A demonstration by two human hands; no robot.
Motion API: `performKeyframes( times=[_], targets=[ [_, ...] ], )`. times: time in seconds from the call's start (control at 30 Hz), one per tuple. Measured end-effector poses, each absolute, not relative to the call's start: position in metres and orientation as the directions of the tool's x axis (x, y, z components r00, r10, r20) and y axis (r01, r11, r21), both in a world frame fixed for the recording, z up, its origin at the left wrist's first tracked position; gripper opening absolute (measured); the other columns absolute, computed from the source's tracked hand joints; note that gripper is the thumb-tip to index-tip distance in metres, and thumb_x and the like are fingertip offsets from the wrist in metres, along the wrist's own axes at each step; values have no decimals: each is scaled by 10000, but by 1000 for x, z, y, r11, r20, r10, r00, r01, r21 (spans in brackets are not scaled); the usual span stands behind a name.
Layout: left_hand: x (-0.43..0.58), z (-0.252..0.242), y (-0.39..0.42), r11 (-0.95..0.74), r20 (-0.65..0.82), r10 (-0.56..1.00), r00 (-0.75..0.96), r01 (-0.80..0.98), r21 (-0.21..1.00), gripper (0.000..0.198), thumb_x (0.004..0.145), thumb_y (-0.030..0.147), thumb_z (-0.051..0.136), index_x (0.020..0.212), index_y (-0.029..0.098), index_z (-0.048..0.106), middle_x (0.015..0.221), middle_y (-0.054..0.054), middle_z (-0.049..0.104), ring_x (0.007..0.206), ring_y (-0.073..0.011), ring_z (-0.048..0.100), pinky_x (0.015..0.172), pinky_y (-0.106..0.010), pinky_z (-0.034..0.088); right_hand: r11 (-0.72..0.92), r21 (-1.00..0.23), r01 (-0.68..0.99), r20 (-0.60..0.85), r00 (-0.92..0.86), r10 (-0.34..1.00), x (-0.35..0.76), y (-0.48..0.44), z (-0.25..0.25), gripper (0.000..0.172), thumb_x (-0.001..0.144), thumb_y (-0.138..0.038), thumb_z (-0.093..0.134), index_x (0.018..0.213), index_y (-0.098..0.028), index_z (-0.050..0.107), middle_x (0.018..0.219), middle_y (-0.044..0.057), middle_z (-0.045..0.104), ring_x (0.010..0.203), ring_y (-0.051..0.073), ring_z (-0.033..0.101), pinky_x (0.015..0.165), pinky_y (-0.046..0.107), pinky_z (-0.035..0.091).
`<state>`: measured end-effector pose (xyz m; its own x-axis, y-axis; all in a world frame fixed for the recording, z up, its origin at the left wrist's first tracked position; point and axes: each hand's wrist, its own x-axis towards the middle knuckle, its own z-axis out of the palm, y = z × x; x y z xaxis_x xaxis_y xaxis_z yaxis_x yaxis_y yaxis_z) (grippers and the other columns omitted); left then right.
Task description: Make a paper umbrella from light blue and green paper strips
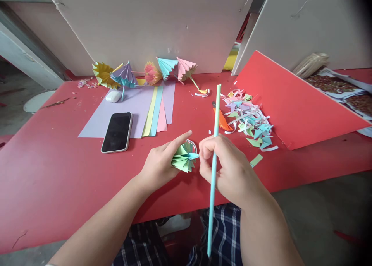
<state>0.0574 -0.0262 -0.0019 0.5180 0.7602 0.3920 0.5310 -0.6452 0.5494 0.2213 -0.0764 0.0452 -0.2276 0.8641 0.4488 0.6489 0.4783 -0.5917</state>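
My left hand [158,163] is closed around a pleated green paper umbrella canopy [181,160], its thumb raised along the top. The canopy's narrow light-blue tip points right. My right hand [232,167] grips a long rolled paper stick [217,113], green at its upper end and light blue below, which stands nearly upright in the view. Its thumb and forefinger are pinched together right at the blue tip; whether they touch it I cannot tell. Behind the canopy shows part of a white-rimmed round thing [192,145], mostly hidden.
Finished paper umbrellas [167,69] line the back of the red table [72,173]. Coloured paper sheets [95,120], a phone [116,132] and a white case [113,96] lie left. An orange cutter [223,120] and paper scraps [247,115] lie right, beside a tilted red board [293,107].
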Motion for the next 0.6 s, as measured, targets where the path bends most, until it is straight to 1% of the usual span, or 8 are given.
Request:
performKeyframes(
  times=[0.13,0.33,0.6],
  targets=[
    [57,-3,-26,-653,405,756,514,545,527,617,682,144,554,1259,253,367,739,33,596,542,-75,477,482,-184,370,488,-592,641,459,-229,858,221,-77,46,254,706,6,437,764,-219,334,779,-9,466,723,119,457,616,257,389],
    [57,-2,-25,-655,434,755,492,532,536,621,690,172,559,1268,259,353,735,32,594,575,-84,506,494,-180,380,519,-598,611,533,-180,827,224,-77,48,288,678,29,443,753,-223,325,754,-20,445,698,116,445,639,271,388],
    [57,-2,-25,-681,470,733,492,519,517,582,699,170,538,1252,237,372,696,32,582,563,-85,494,481,-179,367,518,-586,622,493,-234,838,221,-77,47,266,686,7,426,749,-227,317,770,-1,461,711,136,453,602,273,387]
  ],
)
